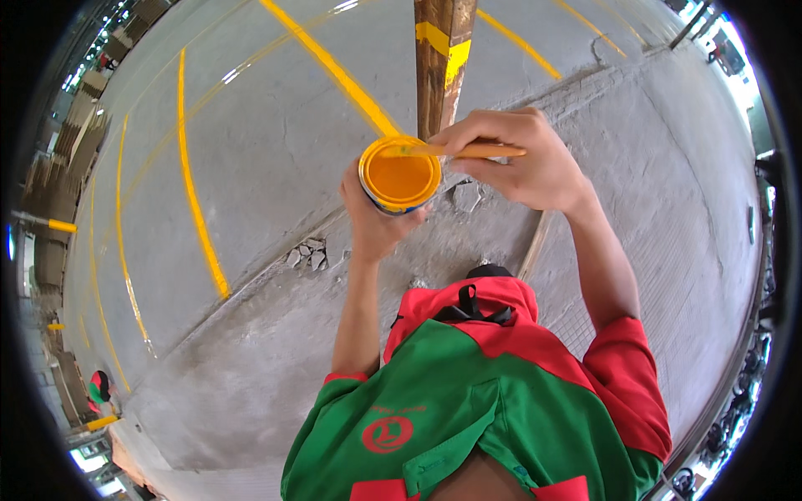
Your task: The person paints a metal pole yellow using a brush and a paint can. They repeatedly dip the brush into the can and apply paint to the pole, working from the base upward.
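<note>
My left hand [368,219] is closed around an open paint can [388,204] from the left and below. Orange-yellow paint [399,179] shows inside, and paint coats the rim. In my right hand [528,159] is a paintbrush, its wooden handle [499,151] lying level between thumb and fingers. The yellow-smeared brush end reaches left across the top of the can, at the inner far side of the opening. Whether the bristles touch the paint or the rim, I cannot tell.
Just beyond the can stands a brown post [433,79] with a yellow band. Yellow lines [330,71] run over the grey concrete floor. Broken concrete pieces [309,254] lie along a seam, and a thin strip [535,244] is on the floor. Another person [99,388] is at far left.
</note>
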A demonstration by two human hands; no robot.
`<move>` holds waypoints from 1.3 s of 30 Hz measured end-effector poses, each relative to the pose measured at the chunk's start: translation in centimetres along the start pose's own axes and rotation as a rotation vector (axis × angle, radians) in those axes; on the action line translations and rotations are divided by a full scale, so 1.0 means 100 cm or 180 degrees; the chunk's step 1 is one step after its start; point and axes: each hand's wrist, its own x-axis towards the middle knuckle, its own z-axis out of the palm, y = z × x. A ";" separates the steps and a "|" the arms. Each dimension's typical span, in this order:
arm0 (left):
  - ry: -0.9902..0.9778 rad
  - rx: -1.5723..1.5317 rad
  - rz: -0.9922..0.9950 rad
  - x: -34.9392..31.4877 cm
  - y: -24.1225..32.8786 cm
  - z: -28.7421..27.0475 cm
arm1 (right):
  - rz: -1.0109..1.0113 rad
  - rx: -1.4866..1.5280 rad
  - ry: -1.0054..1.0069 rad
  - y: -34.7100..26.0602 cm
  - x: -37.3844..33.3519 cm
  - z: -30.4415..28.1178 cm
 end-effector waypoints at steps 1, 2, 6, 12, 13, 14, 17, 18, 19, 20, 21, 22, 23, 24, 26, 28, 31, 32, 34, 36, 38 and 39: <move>0.0015 -0.0372 -0.0138 0.004 0.000 0.000 | -0.0241 0.0030 -0.0249 0.000 0.003 0.000; -0.0054 -0.0555 -0.0356 0.007 0.001 -0.003 | -0.0317 -0.0021 -0.0562 0.001 0.007 -0.002; -0.0411 -0.0858 -0.0508 0.028 0.009 -0.024 | -0.0780 -0.0546 -0.1096 0.000 0.024 -0.020; -0.0726 -0.0950 -0.0310 0.069 0.011 -0.048 | -0.0813 0.0247 0.0305 -0.011 0.012 -0.046; -0.0745 -0.1076 -0.0310 0.072 0.010 -0.051 | -0.0520 0.0498 0.0691 -0.011 0.006 -0.040; -0.0752 -0.1197 -0.0313 0.075 0.009 -0.054 | -0.0254 0.0783 0.1093 -0.008 0.000 -0.033; -0.0825 -0.1690 -0.0536 0.077 0.002 -0.062 | 0.0667 0.2327 0.2327 0.008 -0.010 -0.005; -0.0856 -0.1792 -0.0574 0.078 -0.001 -0.065 | 0.0800 0.2311 0.2720 0.014 -0.015 0.004; -0.0821 -0.1868 -0.0627 0.078 -0.006 -0.067 | 0.0926 0.2279 0.3106 0.020 -0.022 0.013; -0.0779 -0.1948 -0.0680 0.076 -0.010 -0.068 | 0.1051 0.2208 0.3493 0.025 -0.030 0.021; -0.0725 -0.2080 -0.0711 0.075 -0.015 -0.069 | 0.1072 0.2286 0.3596 0.030 -0.035 0.031; -0.0723 -0.2060 -0.0727 0.076 -0.018 -0.070 | 0.1096 0.2335 0.3707 0.034 -0.040 0.040; -0.0708 -0.2093 -0.0715 0.075 -0.023 -0.069 | 0.1356 0.2401 0.3842 0.039 -0.045 0.049; -0.0696 -0.2090 -0.0647 0.076 -0.026 -0.069 | 0.1119 0.2361 0.3837 0.041 -0.049 0.057; -0.0752 -0.2134 -0.0662 0.079 -0.028 -0.071 | 0.1238 0.2329 0.3894 0.044 -0.054 0.071; -0.0769 -0.2131 -0.0596 0.081 -0.027 -0.071 | 0.1005 0.2304 0.4016 0.044 -0.056 0.080; -0.0785 -0.2139 -0.0566 0.082 -0.024 -0.069 | 0.0780 0.2221 0.4060 0.040 -0.056 0.087; -0.0760 -0.2130 -0.0523 0.083 -0.022 -0.068 | 0.0799 0.2100 0.4028 0.040 -0.056 0.088; -0.0778 -0.2143 -0.0484 0.084 -0.020 -0.066 | 0.0751 0.1905 0.3984 0.041 -0.056 0.089; -0.0799 -0.2148 -0.0481 0.086 -0.017 -0.065 | 0.0951 0.1994 0.3932 0.043 -0.056 0.092; -0.0821 -0.2128 -0.0437 0.089 -0.014 -0.064 | 0.1084 0.2184 0.3906 0.045 -0.057 0.097; -0.0816 -0.2142 -0.0490 0.090 -0.012 -0.063 | 0.1123 0.2339 0.3899 0.045 -0.058 0.100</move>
